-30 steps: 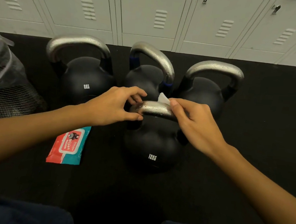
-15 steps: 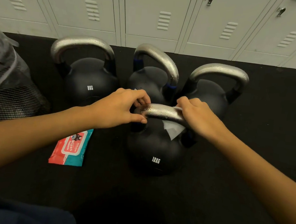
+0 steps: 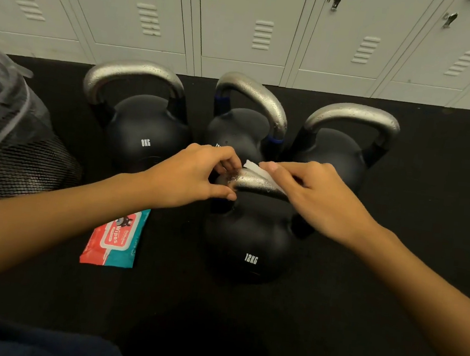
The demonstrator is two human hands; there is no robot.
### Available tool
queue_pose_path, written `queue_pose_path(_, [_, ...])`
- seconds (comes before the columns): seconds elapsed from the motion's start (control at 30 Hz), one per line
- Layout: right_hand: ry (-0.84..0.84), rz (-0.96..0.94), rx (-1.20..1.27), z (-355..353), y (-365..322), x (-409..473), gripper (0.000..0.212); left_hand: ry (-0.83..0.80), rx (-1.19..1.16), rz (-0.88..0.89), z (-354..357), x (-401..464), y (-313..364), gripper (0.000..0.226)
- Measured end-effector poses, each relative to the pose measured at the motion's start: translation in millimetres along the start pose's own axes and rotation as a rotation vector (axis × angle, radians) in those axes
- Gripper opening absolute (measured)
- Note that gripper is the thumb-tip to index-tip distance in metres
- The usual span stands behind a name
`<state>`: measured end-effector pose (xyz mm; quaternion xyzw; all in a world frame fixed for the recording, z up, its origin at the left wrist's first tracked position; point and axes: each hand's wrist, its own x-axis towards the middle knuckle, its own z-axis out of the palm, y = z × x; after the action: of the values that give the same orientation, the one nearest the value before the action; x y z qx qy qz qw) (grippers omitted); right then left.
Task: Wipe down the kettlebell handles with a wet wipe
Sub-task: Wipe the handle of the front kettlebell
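A black 12KG kettlebell stands nearest me on the floor. Its silver handle looks wet and shows between my hands. My left hand grips the handle's left end, thumb underneath. My right hand holds a white wet wipe over the handle's right part, with a corner of the wipe sticking out past the fingertips. Behind stand three more black kettlebells with silver handles: an 8KG one at left, a middle one with blue bands, and one at right.
A red and teal wipes pack lies flat on the black floor mat left of the 12KG kettlebell. A mesh bin lined with a clear bag stands at far left. Pale lockers run along the back. My knees are at the bottom edge.
My right hand has turned the wipe from hanging below the handle to lying over its top and far side. My left hand keeps its grip on the handle's left end.
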<state>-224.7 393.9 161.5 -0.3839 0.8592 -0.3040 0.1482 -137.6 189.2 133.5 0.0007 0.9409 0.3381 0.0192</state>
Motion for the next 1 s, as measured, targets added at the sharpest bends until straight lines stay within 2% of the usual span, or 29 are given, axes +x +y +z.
queue_pose_path(0.17, [0.078,0.031,0.128,-5.5,15.0,-12.8,0.027,-0.009,-0.010,-0.004,-0.1,0.3,-0.4,0.044])
queue_pose_path(0.33, [0.131,0.119,0.200,-9.7,25.0,-24.2,0.035,0.010,-0.014,-0.004,0.8,-0.8,0.3,0.043])
queue_pose_path(0.47, [0.150,0.191,0.157,-9.3,38.1,-26.8,0.042,-0.001,-0.011,-0.005,0.2,-0.7,1.1,0.043])
queue_pose_path(0.6, [0.084,0.325,0.159,-9.6,40.1,-14.8,0.051,-0.004,-0.006,-0.017,0.0,-1.2,2.1,0.043])
queue_pose_path(0.7, [0.014,0.363,0.178,-7.6,32.2,3.6,0.049,-0.003,-0.012,-0.019,-0.2,-1.1,2.5,0.043])
queue_pose_path(0.87, [-0.155,0.277,-0.061,-1.0,18.2,20.4,0.036,-0.004,-0.004,-0.021,-0.5,-1.0,2.8,0.044])
queue_pose_path(1.0, [-0.199,0.220,-0.081,-2.4,16.6,25.4,0.040,-0.007,-0.005,-0.018,-1.9,0.0,3.3,0.043])
